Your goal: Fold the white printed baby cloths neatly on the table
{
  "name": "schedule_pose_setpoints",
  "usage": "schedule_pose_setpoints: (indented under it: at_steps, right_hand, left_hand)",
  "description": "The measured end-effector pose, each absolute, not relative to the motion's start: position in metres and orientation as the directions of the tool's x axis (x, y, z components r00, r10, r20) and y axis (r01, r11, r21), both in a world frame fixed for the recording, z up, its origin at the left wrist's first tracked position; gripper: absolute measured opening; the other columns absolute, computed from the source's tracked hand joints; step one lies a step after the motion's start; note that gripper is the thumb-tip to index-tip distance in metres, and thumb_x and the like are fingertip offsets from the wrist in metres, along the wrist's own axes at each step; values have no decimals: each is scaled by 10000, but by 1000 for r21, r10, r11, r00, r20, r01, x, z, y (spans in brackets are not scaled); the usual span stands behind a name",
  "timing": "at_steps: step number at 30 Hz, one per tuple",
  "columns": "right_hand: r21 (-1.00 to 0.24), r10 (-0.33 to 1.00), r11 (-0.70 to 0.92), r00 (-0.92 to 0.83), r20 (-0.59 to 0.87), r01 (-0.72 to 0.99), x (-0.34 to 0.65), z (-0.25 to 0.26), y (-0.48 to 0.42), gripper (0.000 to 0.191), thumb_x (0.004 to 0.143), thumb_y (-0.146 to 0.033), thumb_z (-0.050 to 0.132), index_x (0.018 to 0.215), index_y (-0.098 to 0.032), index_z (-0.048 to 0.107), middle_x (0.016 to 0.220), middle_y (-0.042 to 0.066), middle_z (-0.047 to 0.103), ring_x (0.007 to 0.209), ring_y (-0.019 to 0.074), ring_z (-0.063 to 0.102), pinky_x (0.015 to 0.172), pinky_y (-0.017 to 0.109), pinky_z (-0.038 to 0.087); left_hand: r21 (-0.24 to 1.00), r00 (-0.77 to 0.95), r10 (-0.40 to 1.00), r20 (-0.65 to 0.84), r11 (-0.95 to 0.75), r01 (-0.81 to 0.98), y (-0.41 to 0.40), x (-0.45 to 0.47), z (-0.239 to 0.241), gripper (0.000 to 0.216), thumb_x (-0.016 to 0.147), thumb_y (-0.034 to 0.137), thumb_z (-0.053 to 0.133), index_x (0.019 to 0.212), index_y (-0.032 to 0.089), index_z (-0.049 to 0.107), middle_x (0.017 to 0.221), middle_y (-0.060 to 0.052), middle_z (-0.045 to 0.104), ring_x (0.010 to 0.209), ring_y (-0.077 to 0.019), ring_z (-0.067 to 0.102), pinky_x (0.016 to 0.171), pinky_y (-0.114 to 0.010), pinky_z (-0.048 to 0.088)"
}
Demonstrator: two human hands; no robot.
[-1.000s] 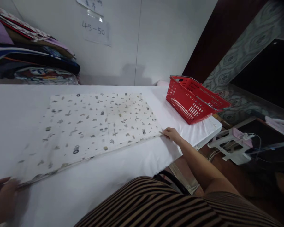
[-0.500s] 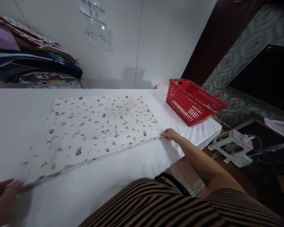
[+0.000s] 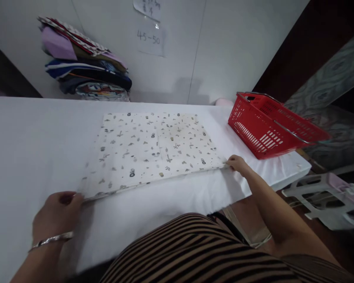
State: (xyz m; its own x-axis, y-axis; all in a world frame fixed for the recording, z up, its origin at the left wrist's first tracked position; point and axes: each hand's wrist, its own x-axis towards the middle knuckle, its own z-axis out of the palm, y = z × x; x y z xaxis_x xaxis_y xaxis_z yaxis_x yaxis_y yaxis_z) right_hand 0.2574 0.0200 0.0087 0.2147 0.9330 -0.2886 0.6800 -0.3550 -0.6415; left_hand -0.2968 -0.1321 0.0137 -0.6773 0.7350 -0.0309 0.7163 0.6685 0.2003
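Note:
A white patterned cloth (image 3: 153, 147) with small dark motifs lies flat on the white padded table (image 3: 32, 133). My left hand (image 3: 57, 212) pinches its near left corner; a silver bangle sits on that wrist. At the cloth's near right corner, my right hand (image 3: 237, 164) grips the edge with its fingers closed. The cloth is stretched between the two hands.
A red plastic basket (image 3: 271, 125) stands on the table's right end. A stack of folded fabrics (image 3: 85, 74) rests against the back wall, under a paper note reading 45-50. A white plastic stool (image 3: 324, 196) stands on the floor at right.
The view has swung left, bringing my left hand fully into sight. Both hands stay on the same cloth corners; the cloth lies as before.

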Motion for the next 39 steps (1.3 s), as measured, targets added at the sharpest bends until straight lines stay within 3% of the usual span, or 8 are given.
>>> schedule_pose_setpoints:
  at_steps: [8,13,17,20,23,25,30,39]
  right_hand:
    - [-229,986,-154,133,-101,961,252,-3,12,50,735,-231,551,747,-190,526,617,-7,570,582,124,521,513,205,334]
    - [-97,992,65,-54,112,993,250,-2,2,254,789,-260,513,1016,-155,557,940,106,624,830,213,581,697,301,437]
    - [-195,845,480,-391,364,855,213,2,-3,263,837,-245,447,1051,-169,578,1106,125,584,1038,247,527,892,405,424]
    - [-315,722,687,-568,395,655,164,7,-11,244,867,-262,436,1049,-214,591,1108,101,591,1060,231,522,897,422,435]
    - [-343,573,815,-736,359,467,118,9,-18,225,882,-254,436,1023,-226,609,1070,95,603,1016,218,531,857,405,447]
    - [-323,493,860,-804,333,394,96,7,-19,213,882,-251,449,1000,-216,622,1029,95,609,962,213,534,825,388,447]
    - [-261,440,891,-848,297,371,73,-2,-15,205,875,-248,483,985,-187,645,962,100,609,896,207,520,784,351,432]
    - [-268,514,852,-812,276,449,72,-11,-11,235,896,-228,443,951,-205,670,917,82,632,857,195,532,724,310,445]
  left_hand:
    - [148,-698,698,-159,716,682,-137,-276,25,371,778,452,375,1008,218,548,974,-73,649,748,-235,591,591,-298,429]
    - [179,-679,713,-175,701,690,-140,-279,21,339,793,439,385,987,213,548,963,-58,626,817,-238,579,644,-320,445]
    - [233,-612,785,94,580,780,-143,-280,15,304,806,392,426,970,185,578,1020,-77,582,861,-227,558,677,-343,458]
    - [226,-355,865,355,289,930,-138,-262,13,246,837,322,424,877,163,607,937,-91,604,883,-223,540,775,-364,442]
    - [222,60,943,328,-139,965,-128,-230,8,225,860,281,427,827,179,625,889,-71,623,878,-202,529,802,-350,423]
    - [248,210,936,281,-282,927,-120,-210,3,214,868,284,440,874,187,630,932,-60,623,891,-192,523,801,-344,416]
    - [248,245,927,285,-318,915,-106,-193,-13,217,883,285,438,936,185,624,955,-60,614,888,-185,518,788,-343,409]
    - [288,282,919,275,-359,888,-97,-202,-16,281,910,292,381,892,205,648,893,-40,615,831,-158,516,775,-323,406]
